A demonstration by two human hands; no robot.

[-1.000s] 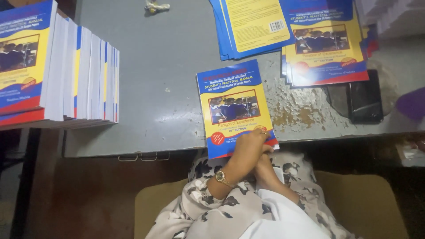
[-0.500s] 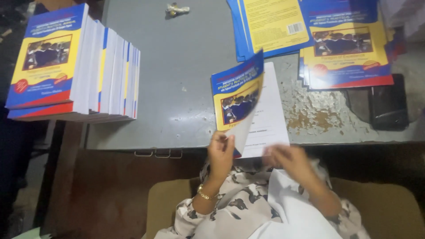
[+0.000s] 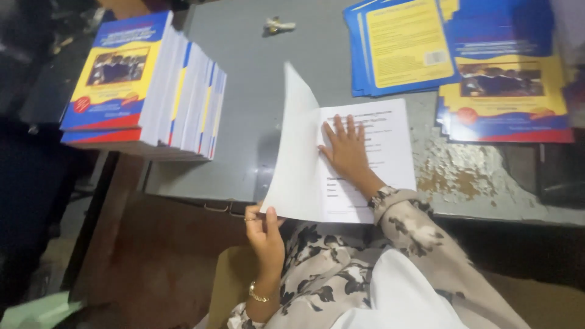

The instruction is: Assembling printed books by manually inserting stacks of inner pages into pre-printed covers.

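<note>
A thin booklet point(image 3: 378, 122) lies open at the grey table's near edge, showing a white printed first page. My right hand point(image 3: 346, 146) rests flat, fingers spread, on that page near the spine. My left hand point(image 3: 263, 228) pinches the lower corner of the lifted front cover point(image 3: 298, 158), which stands up at the left with its white inside facing me. A gold bracelet sits on my left wrist.
A tall stack of blue, yellow and red booklets point(image 3: 143, 91) stands at the table's left edge. Loose covers point(image 3: 402, 49) and more booklets point(image 3: 506, 91) lie at the back right. A small pale object point(image 3: 279, 25) lies far back. The table point(image 3: 250, 79) paint is chipped on the right.
The closed booklet has been opened. My left hand lifted the cover up to the left, and my right hand moved onto the first page and pressed flat.
</note>
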